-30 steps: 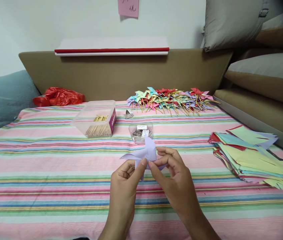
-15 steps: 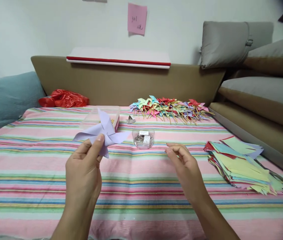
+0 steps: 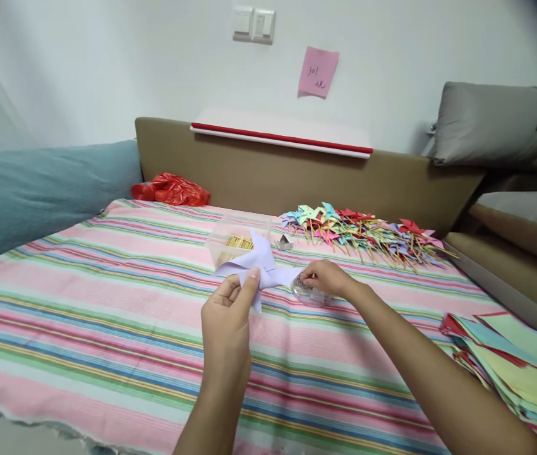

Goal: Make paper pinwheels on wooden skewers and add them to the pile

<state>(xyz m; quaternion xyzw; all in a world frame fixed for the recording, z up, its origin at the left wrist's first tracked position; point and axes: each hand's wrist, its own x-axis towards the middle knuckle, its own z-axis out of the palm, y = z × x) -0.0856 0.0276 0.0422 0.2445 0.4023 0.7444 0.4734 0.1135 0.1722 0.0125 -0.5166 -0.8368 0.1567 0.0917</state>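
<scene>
A striped cloth [image 3: 164, 309] spreads from the near edge to the far side, its frayed hem showing at the lower left. Nearest on it, at the right edge, lies a loose stack of cut paper [image 3: 510, 370] in yellow, green, blue and red, partly covered by the right forearm. The left hand [image 3: 231, 303] holds up a lilac paper pinwheel [image 3: 268, 274], pinching it near its middle with the thumb on the front face. Just right of it, the right hand [image 3: 324, 278] reaches into a small clear dish [image 3: 310, 297], fingers bent and drawn together; whether they grip anything cannot be told. Beyond the pinwheel, which partly hides it, stands a clear plastic box [image 3: 218, 239] containing wooden sticks [image 3: 240, 242], with a small metal piece [image 3: 285, 242] near its right side. Farther back, finished pinwheels [image 3: 358, 229] on sticks lie heaped at the right, and a crumpled red bag [image 3: 176, 189] rests at the left, before a brown backrest [image 3: 259, 174]. A pink note [image 3: 318, 72] hangs on the wall behind.
</scene>
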